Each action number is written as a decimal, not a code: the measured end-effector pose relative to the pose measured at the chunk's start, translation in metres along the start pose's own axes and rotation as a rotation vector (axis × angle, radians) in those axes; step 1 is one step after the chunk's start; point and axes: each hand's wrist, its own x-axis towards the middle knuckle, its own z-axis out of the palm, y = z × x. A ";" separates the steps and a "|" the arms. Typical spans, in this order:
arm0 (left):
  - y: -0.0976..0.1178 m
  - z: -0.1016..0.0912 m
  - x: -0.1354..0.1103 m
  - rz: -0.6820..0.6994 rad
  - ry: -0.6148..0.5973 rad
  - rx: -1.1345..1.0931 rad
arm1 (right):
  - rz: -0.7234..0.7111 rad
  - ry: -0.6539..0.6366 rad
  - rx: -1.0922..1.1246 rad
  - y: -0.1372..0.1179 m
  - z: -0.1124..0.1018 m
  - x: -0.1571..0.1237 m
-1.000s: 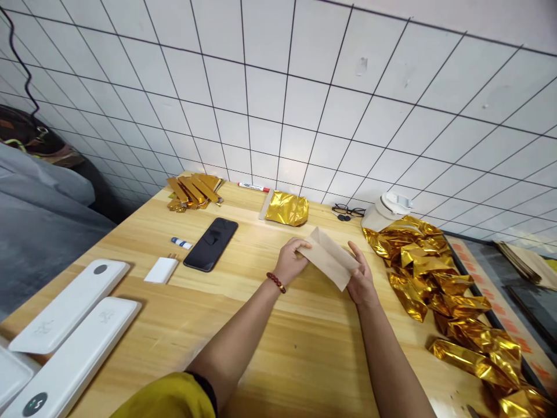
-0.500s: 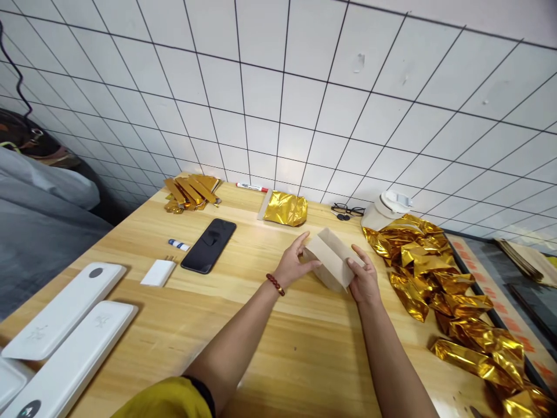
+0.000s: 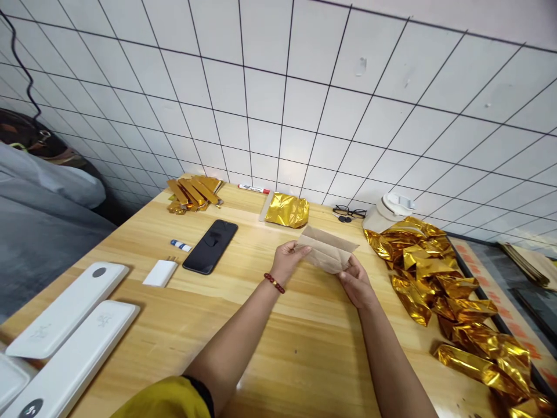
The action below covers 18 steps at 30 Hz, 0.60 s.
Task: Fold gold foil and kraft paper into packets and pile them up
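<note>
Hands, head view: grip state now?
Left hand: closed, holding the brown paper by its left end.
Right hand: closed, holding its right end.

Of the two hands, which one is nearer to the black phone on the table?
Left. The left hand is right of the black phone, apart from it; the right hand is farther right, at the brown paper's other end.

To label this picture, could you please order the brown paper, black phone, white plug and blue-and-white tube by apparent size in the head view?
1. Brown paper and black phone: too alike to rank
2. White plug
3. Blue-and-white tube
</note>
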 end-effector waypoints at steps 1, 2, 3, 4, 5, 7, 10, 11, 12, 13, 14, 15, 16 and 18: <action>0.001 0.000 0.000 -0.021 0.011 -0.019 | 0.009 0.019 -0.007 0.002 0.001 0.001; 0.003 0.001 -0.001 -0.034 0.012 -0.028 | 0.018 0.051 -0.009 0.004 0.001 0.002; 0.004 0.002 -0.002 -0.045 0.008 -0.032 | 0.023 0.090 -0.006 0.006 0.000 0.002; 0.005 0.002 -0.003 -0.054 0.003 -0.038 | 0.027 0.127 -0.003 0.008 0.000 0.003; 0.006 0.003 -0.004 -0.061 -0.009 -0.051 | 0.027 0.157 -0.001 0.010 -0.001 0.003; 0.007 0.005 -0.006 -0.083 -0.063 -0.105 | 0.024 0.186 -0.002 0.012 -0.002 0.003; 0.007 0.009 -0.010 -0.170 -0.190 -0.171 | 0.018 0.176 0.000 0.012 -0.001 0.002; 0.006 0.010 -0.011 -0.203 -0.212 -0.176 | 0.017 0.171 -0.003 0.012 0.000 0.002; 0.006 0.010 -0.012 -0.229 -0.216 -0.178 | 0.016 0.169 -0.010 0.012 0.000 0.002; 0.005 0.010 -0.012 -0.243 -0.208 -0.183 | 0.016 0.172 -0.020 0.012 0.000 0.002; 0.004 0.010 -0.012 -0.250 -0.198 -0.194 | 0.017 0.175 -0.028 0.013 0.000 0.002; 0.003 0.009 -0.011 -0.256 -0.191 -0.211 | 0.019 0.178 -0.035 0.013 0.000 0.002; 0.003 0.007 -0.010 -0.265 -0.189 -0.230 | 0.021 0.180 -0.037 0.014 0.000 0.002; 0.003 0.004 -0.007 -0.290 -0.190 -0.286 | 0.011 0.190 -0.035 0.014 -0.001 0.003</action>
